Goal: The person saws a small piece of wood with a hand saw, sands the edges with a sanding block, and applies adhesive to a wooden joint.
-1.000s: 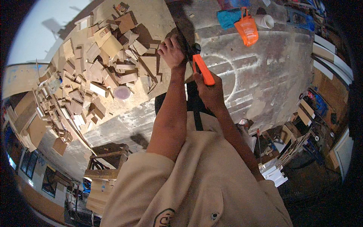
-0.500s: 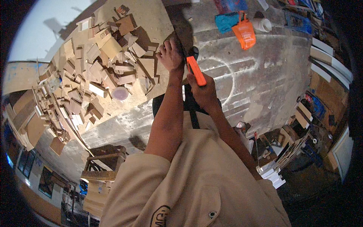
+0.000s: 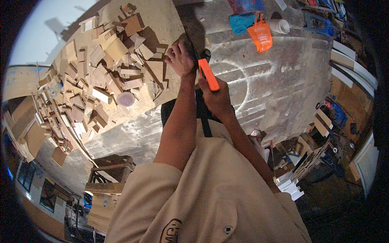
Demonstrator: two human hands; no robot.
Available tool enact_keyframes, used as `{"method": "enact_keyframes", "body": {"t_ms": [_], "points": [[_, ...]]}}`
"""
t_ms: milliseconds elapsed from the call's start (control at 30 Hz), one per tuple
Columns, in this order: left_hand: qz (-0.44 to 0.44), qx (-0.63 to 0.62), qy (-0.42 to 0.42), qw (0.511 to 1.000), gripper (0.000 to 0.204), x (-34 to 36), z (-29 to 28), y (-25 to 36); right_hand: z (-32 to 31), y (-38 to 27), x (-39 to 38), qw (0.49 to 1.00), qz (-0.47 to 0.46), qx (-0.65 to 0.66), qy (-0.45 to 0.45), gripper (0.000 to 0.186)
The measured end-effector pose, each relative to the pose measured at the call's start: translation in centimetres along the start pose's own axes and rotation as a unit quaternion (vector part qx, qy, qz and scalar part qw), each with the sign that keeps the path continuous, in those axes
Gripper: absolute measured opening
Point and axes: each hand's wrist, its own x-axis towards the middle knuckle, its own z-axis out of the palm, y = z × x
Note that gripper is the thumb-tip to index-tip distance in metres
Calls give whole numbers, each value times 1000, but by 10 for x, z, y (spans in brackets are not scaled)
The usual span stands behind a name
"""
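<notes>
My left hand (image 3: 181, 60) rests on the edge of a large tan board (image 3: 166, 16), its fingers bent and apart, with a dark patch beside and under the fingertips. My right hand (image 3: 216, 99) is closed round the orange handle (image 3: 208, 75) of a saw-like tool, held just right of my left hand at the board's edge. The tool's front part is dark and hard to make out against the shadow. Many loose wood offcuts (image 3: 109, 73) lie on the board left of my hands, with a round pale purple container (image 3: 125, 99) among them.
The concrete floor (image 3: 283, 93) bears an orange bag (image 3: 260, 36), a teal bag (image 3: 239, 24) and a white bucket (image 3: 279, 25). A wooden stand (image 3: 105, 186) is at the lower left. Stacked boards and panels (image 3: 344, 62) line the right side.
The orange handle and my right hand have moved slightly left. My left hand stays at the board's edge, and the whole view has shifted a little.
</notes>
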Motion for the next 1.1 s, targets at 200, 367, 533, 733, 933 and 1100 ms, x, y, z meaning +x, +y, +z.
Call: {"method": "enact_keyframes", "body": {"t_ms": [200, 367, 533, 733, 933, 1100], "points": [[-6, -28, -1, 1000, 42, 2, -3, -2, -22, -25, -31, 998, 45, -23, -24, 37], [9, -66, 15, 998, 38, 6, -2, -3, -23, -20, -7, 998, 41, -11, -47, 39], [10, -53, 32, 998, 37, 4, 1, -2, -21, -28, -23, 996, 63, -48, -30, 41], [12, -20, 19, 1000, 37, 2, -3, -1, -26, -24, -23, 996, 72, -30, -39, 41], [13, -64, 33, 997, 38, 6, -11, 2, -27, -34, -18, 994, 89, -36, -47, 36], [11, -47, 18, 999, 40, 8, -5, 1, -49, -41, -31, 984, 174, -19, -38, 37]]}}
